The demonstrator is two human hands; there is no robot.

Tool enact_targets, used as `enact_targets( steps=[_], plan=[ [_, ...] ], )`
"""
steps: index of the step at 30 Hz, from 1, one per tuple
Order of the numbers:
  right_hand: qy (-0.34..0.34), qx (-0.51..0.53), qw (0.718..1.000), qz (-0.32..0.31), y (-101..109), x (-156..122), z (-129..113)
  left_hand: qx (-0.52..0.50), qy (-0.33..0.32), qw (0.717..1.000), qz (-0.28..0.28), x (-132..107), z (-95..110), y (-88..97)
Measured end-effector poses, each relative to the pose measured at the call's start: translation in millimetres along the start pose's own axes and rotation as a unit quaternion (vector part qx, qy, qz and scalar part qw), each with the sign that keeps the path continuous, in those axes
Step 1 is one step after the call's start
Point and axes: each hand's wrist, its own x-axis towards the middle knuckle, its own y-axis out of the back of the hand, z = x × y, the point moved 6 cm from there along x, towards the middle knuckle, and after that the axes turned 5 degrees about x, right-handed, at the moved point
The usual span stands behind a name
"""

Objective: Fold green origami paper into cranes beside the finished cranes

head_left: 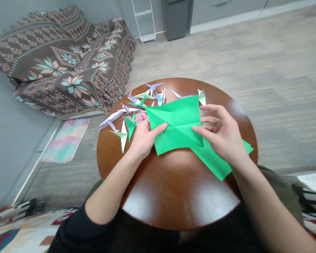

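Note:
A square green sheet of origami paper, marked by crossing creases, is held up over the table, spread out and slightly bent. My left hand grips its left edge, thumb on top and fingers hidden behind. At the right edge, my right hand has its thumb over the front of the sheet and its fingers curled loosely by the edge; how firmly they grip is hard to see. More green paper lies on the table beneath my right hand, partly covered by the sheet and the hand.
Several folded paper cranes in purple, pale green, green and pink, including a purple crane, crowd the far left of the round wooden table. A pale green crane stands at the back. Beyond is a sofa under a patterned cover.

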Motion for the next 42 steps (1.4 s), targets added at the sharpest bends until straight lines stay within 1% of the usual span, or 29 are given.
enact_targets(
  steps=[3, 4, 6, 8, 10, 13, 15, 17, 20, 23, 27, 29, 30, 31, 33, 35, 37, 39, 40, 42],
  plan=[
    [-0.014, 0.025, 0.998, -0.054, -6, -2, 0, -0.036, 0.003, 0.999, 0.01, 2, -1, 0.6],
    [-0.016, 0.032, 0.997, -0.062, -7, -2, 1, -0.041, 0.004, 0.999, 0.015, 3, -1, 1.5],
    [-0.015, 0.032, 0.998, -0.045, -3, -2, 1, -0.043, 0.001, 0.999, 0.032, 3, -1, 4.1],
    [-0.005, 0.02, 1.0, -0.006, 3, -1, 2, -0.043, -0.007, 0.998, 0.042, 3, -1, 5.5],
    [0.002, 0.012, 1.0, 0.013, 6, 0, 1, -0.05, -0.006, 0.998, 0.031, 2, 1, 3.6],
    [-0.005, 0.008, 1.0, -0.013, 1, -1, 0, -0.075, 0.022, 0.997, -0.003, 0, 1, -2.2],
    [-0.014, -0.02, 0.999, -0.025, -3, -2, -2, -0.095, 0.046, 0.994, -0.026, -3, 2, -6.2],
    [-0.011, -0.059, 0.998, -0.022, -4, -4, -5, -0.11, 0.059, 0.991, -0.039, -4, 3, -8.5],
    [0.016, -0.113, 0.993, -0.01, -3, -6, -10, -0.103, 0.049, 0.993, -0.031, -5, 4, -7.4],
    [0.053, -0.17, 0.984, 0.004, -1, -7, -14, -0.065, 0.015, 0.998, -0.012, -5, 5, -3.6],
    [0.146, -0.257, 0.955, 0.004, -4, -9, -25, -0.006, -0.016, 1.0, 0.019, -3, 6, 1.8],
    [0.183, -0.265, 0.947, 0.017, -5, -11, -31, -0.009, -0.043, 0.999, 0.031, -3, 10, 2.8],
    [0.188, -0.251, 0.949, 0.024, -5, -11, -33, -0.022, -0.061, 0.997, 0.029, -3, 13, 2.2],
    [0.182, -0.227, 0.956, 0.027, -5, -12, -34, -0.039, -0.076, 0.996, 0.021, -4, 16, 0.9],
    [0.14, -0.163, 0.977, 0.005, -7, -11, -32, -0.074, -0.086, 0.993, -0.009, -7, 19, -2.8],
    [0.078, -0.104, 0.991, -0.035, -11, -10, -26, -0.091, -0.066, 0.992, -0.049, -9, 17, -7.3],
    [0.029, -0.073, 0.995, -0.065, -13, -10, -20, -0.081, -0.034, 0.993, -0.074, -10, 14, -9.8],
    [0.012, -0.076, 0.995, -0.06, -11, -9, -16, -0.054, -0.017, 0.996, -0.068, -8, 11, -8.7],
    [0.013, -0.089, 0.995, -0.043, -8, -8, -15, -0.039, -0.018, 0.998, -0.054, -7, 11, -7.1],
    [0.022, -0.096, 0.995, -0.005, -2, -7, -14, -0.01, -0.04, 0.999, -0.016, -4, 12, -2.8]
  ],
)
